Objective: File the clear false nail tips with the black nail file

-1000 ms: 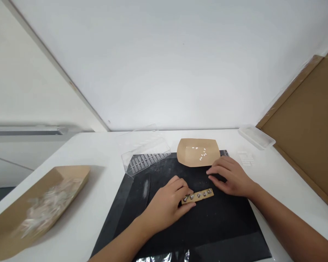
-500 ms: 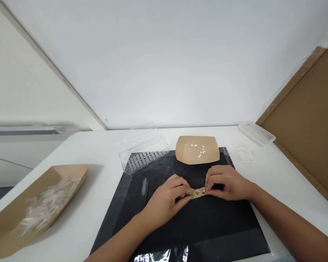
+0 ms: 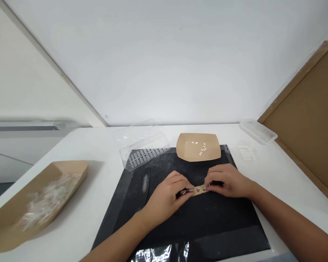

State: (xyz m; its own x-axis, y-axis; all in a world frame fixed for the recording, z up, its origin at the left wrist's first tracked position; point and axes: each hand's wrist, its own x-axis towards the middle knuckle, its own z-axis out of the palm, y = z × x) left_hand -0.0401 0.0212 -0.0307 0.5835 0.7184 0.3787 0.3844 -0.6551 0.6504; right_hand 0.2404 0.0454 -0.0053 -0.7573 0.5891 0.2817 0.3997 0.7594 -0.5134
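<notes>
A narrow tan strip (image 3: 198,190) carrying several small shiny pieces lies on the black mat (image 3: 180,225). My left hand (image 3: 166,196) pinches its left end with curled fingers. My right hand (image 3: 229,181) has its fingertips pressed on the strip's right end, fingers bent together. Just behind the hands sits a small brown paper tray (image 3: 198,146) with several tiny white pieces in it.
A clear plastic box of nail tips (image 3: 142,147) stands at the mat's back left. A bigger brown tray of clear pieces (image 3: 41,202) sits far left. A white sheet of small tabs (image 3: 247,153), a clear lid (image 3: 258,131) and a cardboard board (image 3: 314,120) are on the right.
My right hand came down from beside the small tray onto the strip's right end. The left hand stayed on the left end. The view tilted slightly.
</notes>
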